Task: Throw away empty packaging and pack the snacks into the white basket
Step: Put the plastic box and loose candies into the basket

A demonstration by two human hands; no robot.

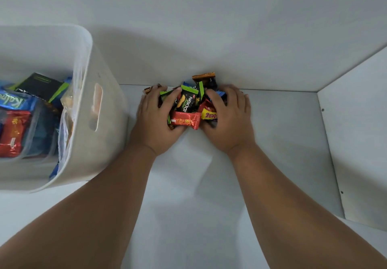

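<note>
A heap of several small wrapped snacks (187, 106) lies against the back wall of a white shelf: black-and-green packs, a red bar (184, 120), a yellow-and-red wrapper and an orange-topped one. My left hand (156, 120) cups the heap's left side, fingers curled over the packs. On the right side, my right hand (227, 118) presses in the same way. Between the two hands the heap is squeezed together. The white basket (88, 109) stands at the left, holding several snack bags in blue, red and black.
The white shelf surface (209, 185) runs toward me. A white side panel (356, 132) closes off the right. The back wall (209, 38) rises just behind the snacks. The basket's handle slot faces the hands.
</note>
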